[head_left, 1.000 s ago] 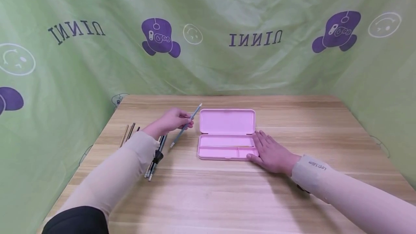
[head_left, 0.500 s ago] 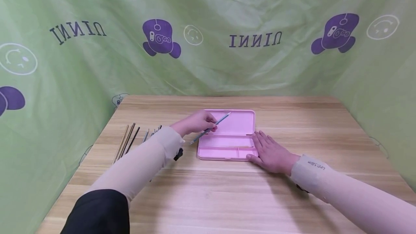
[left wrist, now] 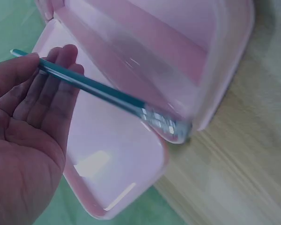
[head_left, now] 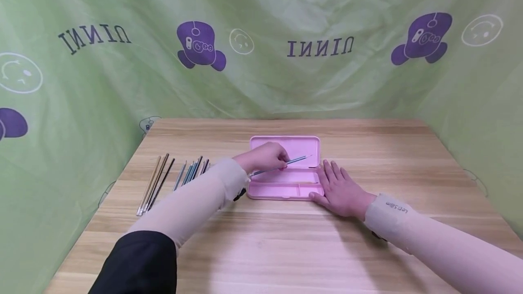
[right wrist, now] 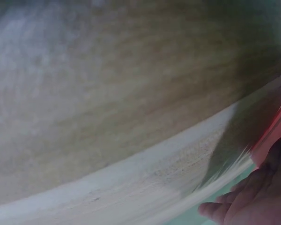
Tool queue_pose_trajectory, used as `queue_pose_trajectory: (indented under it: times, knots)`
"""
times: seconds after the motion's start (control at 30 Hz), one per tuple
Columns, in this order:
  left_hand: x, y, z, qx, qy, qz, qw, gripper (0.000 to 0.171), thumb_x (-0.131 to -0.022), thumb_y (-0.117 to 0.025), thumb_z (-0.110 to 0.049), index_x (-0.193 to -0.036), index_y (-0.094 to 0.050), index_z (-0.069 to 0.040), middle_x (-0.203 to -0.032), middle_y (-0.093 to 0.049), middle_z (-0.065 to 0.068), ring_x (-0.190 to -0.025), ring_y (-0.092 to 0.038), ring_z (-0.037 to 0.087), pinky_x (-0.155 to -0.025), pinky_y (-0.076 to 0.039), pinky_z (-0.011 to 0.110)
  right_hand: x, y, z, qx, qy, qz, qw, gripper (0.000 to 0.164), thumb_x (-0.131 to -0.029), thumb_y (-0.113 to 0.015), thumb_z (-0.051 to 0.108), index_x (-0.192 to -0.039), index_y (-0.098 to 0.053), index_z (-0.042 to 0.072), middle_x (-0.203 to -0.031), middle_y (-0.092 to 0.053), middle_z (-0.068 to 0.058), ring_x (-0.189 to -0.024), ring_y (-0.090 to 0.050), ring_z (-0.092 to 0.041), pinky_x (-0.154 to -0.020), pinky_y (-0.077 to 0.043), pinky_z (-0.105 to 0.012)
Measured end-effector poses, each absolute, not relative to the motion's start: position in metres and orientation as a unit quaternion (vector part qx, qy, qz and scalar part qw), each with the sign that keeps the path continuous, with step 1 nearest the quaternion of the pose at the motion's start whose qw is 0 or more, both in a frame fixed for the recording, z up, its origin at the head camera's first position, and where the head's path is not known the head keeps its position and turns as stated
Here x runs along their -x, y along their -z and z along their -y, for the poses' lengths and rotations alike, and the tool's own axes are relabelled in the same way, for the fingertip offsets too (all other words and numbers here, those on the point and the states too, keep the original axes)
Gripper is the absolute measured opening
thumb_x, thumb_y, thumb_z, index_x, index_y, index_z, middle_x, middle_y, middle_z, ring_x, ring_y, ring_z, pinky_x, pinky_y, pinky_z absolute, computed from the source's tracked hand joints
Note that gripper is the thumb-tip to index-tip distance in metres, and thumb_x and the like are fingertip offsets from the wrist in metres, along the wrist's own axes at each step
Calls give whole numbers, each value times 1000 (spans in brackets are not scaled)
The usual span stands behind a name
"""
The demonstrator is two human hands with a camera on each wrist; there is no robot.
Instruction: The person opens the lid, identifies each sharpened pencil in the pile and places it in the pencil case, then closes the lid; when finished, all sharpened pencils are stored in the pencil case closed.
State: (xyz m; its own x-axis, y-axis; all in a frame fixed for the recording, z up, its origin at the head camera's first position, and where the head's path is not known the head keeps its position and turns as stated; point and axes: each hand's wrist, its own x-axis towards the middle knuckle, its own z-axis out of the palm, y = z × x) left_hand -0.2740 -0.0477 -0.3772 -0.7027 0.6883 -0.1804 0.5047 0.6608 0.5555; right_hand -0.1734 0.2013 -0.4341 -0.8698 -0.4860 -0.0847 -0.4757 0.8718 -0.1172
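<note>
An opened pink pencil case (head_left: 273, 198) lies on the table with its lid folded back. Above its long rear compartment, my left hand (head_left: 265, 155) pinches a blue-green pencil (head_left: 297, 160) between thumb and fingers. In the left wrist view the pencil (left wrist: 98, 90) slants across the case, its metal-banded end pointing over the case's edge. One thin yellowish pencil (head_left: 304, 182) lies inside the case, along the divider. My right hand (head_left: 340, 190) rests flat with spread fingers against the case's right side, its thumb at the front corner. The right wrist view catches only part of that hand (right wrist: 262, 197).
Left of the case lie several pencils: a group of gold and dark ones (head_left: 155, 185) and a group of blue and dark ones (head_left: 192, 170), partly hidden by the left forearm. The wooden table (head_left: 388, 149) backs onto a green printed curtain (head_left: 265, 90).
My left hand has carried the blue-green pencil rightward from beside the case to above it, and the pencil has turned closer to level. The right hand has stayed in place.
</note>
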Motion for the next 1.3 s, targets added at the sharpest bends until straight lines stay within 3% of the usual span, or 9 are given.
queue_pose_trajectory:
  times: [0.17, 0.43, 0.67, 0.97, 1.3]
  knots:
    - [269, 379, 38, -358, -169, -902, 174, 19, -95, -65, 1, -111, -77, 0, -103, -75, 7, -99, -66, 18, -94, -53, 28, 175, 433, -201, 252, 51, -964, 62, 84, -107, -46, 51, -154, -26, -16, -161, -18, -38, -150, -17, -53, -119, -19, -67]
    - [258, 385, 33, -354, -131, -909, 176, 18, -93, -66, 0, -107, -77, -4, -102, -74, 6, -98, -66, 19, -95, -53, 31, 177, 434, -200, 255, 52, -963, 70, 85, -107, -43, 52, -155, -25, -15, -163, -17, -36, -151, -16, -52, -119, -19, -68]
    - [258, 396, 47, -335, -179, -915, 138, 26, -95, -67, -5, -119, -73, 2, -114, -74, 12, -110, -68, 25, -101, -52, 34, 175, 433, -199, 255, 60, -962, 69, 85, -107, -44, 52, -155, -25, -16, -163, -17, -35, -151, -17, -52, -118, -21, -68]
    - [254, 384, 152, -167, -362, -912, 99, 31, -98, -65, -7, -125, -66, 9, -114, -71, 21, -106, -68, 32, -94, -57, 40, 175, 433, -199, 256, 71, -962, 65, 86, -106, -46, 53, -154, -26, -16, -163, -18, -36, -150, -18, -52, -118, -20, -69]
    - [222, 390, 276, 41, -473, -879, 47, 44, -102, -55, -7, -139, -49, 17, -135, -55, 35, -120, -60, 45, -104, -51, 48, 176, 436, -200, 257, 75, -961, 64, 87, -105, -48, 52, -154, -26, -16, -162, -19, -36, -149, -20, -53, -117, -21, -69]
